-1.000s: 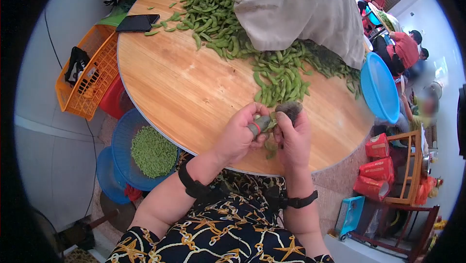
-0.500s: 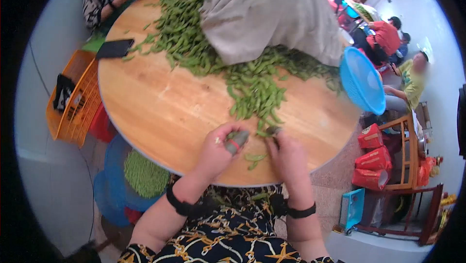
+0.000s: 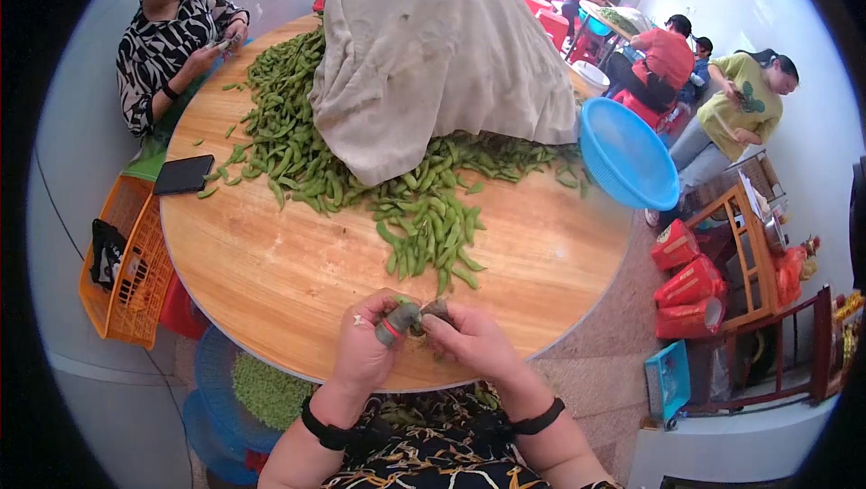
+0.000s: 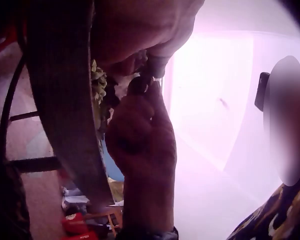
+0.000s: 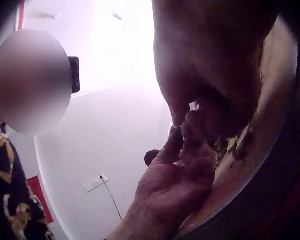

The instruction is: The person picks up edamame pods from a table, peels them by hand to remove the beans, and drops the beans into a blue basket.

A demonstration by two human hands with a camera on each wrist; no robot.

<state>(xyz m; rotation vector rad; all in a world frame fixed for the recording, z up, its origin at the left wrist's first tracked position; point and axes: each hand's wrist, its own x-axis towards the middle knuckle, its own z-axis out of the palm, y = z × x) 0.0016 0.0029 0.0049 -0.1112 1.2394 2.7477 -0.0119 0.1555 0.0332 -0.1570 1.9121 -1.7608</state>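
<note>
My left hand and right hand meet over the table's near edge and pinch a small green soybean pod between them, mostly hidden by the fingers. A grey-green cover with a red band wraps the left thumb. The right hand has a dark cover at a fingertip. In the dim left wrist view, the right hand reaches up to the left one. Beyond them, a loose tongue of soybean pods spreads from a big pile, partly under a grey cloth.
A phone lies at the table's left. A blue basket leans at its right edge. Below left, a blue basin holds shelled beans, near an orange crate. Another person sits across at the left.
The right hand went out to the loose pods, then came back to the left hand. The head view has tilted up, showing more of the room and the person at the left.
</note>
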